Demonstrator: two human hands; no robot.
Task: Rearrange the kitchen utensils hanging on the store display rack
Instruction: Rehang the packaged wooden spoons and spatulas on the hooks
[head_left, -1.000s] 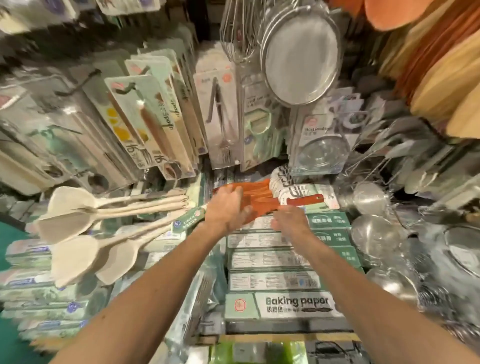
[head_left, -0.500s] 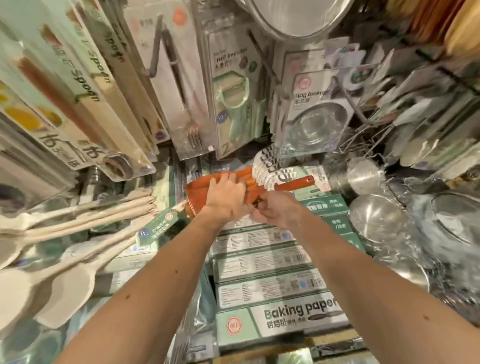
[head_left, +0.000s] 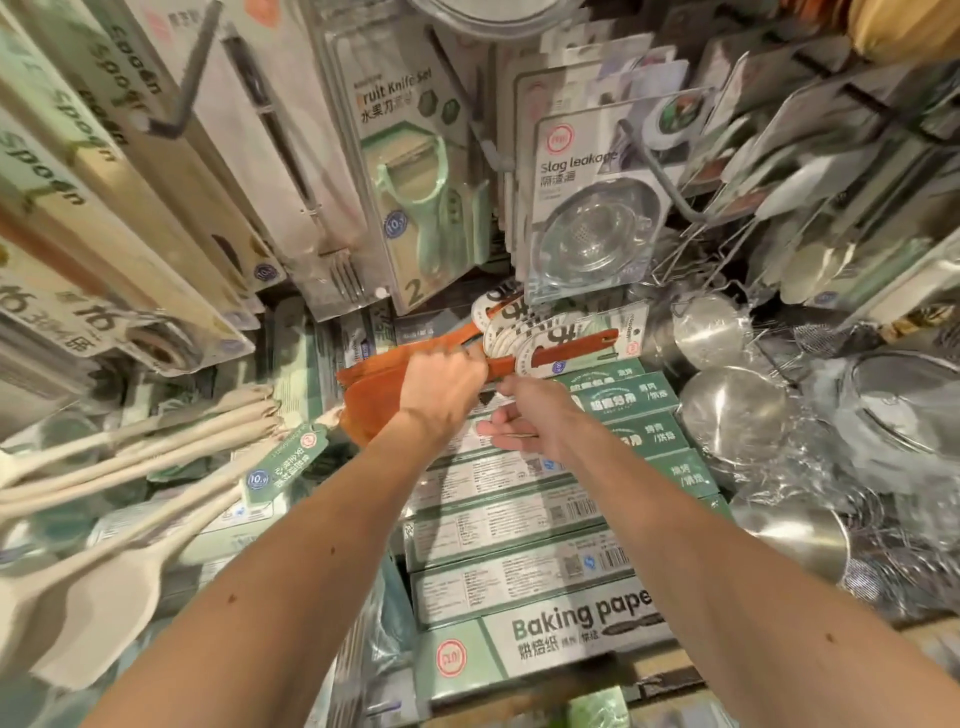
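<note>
Orange spatulas (head_left: 371, 400) bunched at frame centre: likely light, stiff, smooth wood, best held at the necks. Left hand (head_left: 441, 387) grips them there. Right hand (head_left: 530, 421) curled just below the handles, grasp unclear.

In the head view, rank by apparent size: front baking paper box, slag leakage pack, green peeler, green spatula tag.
1. Front baking paper box, though it is nearest the camera.
2. Slag leakage pack.
3. Green peeler and green spatula tag look alike in size; not ranked.
</note>
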